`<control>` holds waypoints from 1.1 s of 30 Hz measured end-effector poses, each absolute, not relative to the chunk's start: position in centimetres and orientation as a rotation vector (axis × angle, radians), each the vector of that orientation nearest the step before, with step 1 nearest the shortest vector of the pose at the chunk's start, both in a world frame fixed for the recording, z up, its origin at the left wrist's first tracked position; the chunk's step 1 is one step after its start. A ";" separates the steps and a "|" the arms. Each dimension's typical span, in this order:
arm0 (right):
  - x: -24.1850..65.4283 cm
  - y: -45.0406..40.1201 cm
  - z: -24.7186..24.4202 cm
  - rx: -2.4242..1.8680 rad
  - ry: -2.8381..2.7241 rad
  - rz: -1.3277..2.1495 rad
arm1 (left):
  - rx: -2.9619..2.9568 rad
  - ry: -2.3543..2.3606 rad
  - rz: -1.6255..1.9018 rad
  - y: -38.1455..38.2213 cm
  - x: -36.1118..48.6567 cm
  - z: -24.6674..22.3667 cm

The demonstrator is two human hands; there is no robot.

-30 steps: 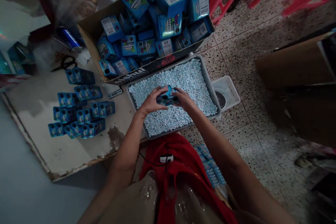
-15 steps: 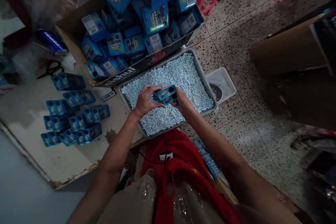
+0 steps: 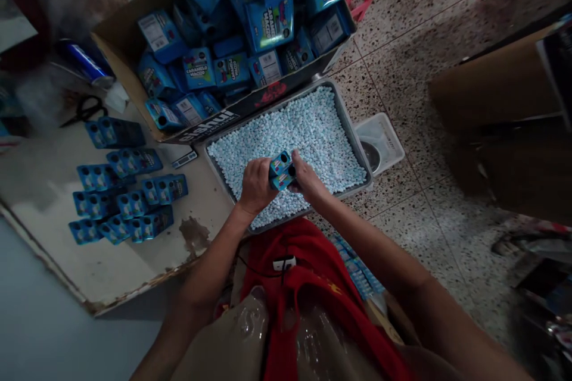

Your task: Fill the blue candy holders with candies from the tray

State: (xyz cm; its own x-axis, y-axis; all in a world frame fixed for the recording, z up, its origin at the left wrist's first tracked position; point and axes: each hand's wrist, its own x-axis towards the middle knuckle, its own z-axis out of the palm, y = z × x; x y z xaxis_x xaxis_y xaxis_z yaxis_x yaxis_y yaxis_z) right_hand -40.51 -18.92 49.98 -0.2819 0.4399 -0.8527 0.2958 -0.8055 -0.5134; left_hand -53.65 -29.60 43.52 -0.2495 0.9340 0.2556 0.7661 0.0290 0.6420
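Observation:
Both my hands hold one small blue candy box (image 3: 282, 171) above the near part of a grey tray (image 3: 353, 137) filled with small pale blue candies (image 3: 308, 128). My left hand (image 3: 254, 186) grips the box from the left and my right hand (image 3: 304, 178) from the right. The box stands on end, its round holes facing the camera.
A cardboard carton (image 3: 120, 62) heaped with blue boxes stands behind the tray. Several filled blue boxes (image 3: 125, 193) lie in rows on the worn white board (image 3: 89, 262) at left, with scissors (image 3: 87, 110) beyond. A white scale (image 3: 379, 146) sits right of the tray; brown cartons (image 3: 496, 101) at right.
The box has been turned from lying flat to standing on end and drawn nearer to me, toward the tray's near edge. Both hands have stayed on it.

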 end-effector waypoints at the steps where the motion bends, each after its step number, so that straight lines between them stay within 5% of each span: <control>1: -40.2 -19.0 50.0 -1.821 -1.064 2.245 | 1.704 2.069 1.072 -30.0 -53.6 43.6; 4: -39.4 -17.8 49.3 -1.820 -1.541 2.105 | 1.431 2.091 1.194 -31.5 -54.0 43.8; 9: -42.7 -12.6 44.7 -1.286 -2.271 1.233 | 0.852 2.096 1.292 -34.3 -56.3 43.6; 15: -48.9 -10.5 38.7 -0.718 -2.821 1.036 | 0.599 2.002 1.281 -35.9 -59.8 42.7; 20: -48.1 -12.4 38.2 -0.913 -2.863 0.977 | 0.520 1.892 1.320 -36.1 -60.8 42.5; 27: -41.2 -12.3 41.1 -0.870 -2.485 1.563 | 0.378 1.704 1.384 -35.2 -60.7 41.8; 33: -36.3 -8.5 38.0 -1.279 -2.076 1.166 | 0.352 1.533 1.293 -33.2 -61.6 40.2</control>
State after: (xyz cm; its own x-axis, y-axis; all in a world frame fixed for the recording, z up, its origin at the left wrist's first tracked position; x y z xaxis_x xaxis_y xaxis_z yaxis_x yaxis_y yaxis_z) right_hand -36.27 -8.51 38.00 -0.4787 0.8758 -0.0627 0.5090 0.2186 -0.8326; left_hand -61.57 -33.19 40.23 -0.4055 0.7558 -0.5141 -0.3791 0.3728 0.8470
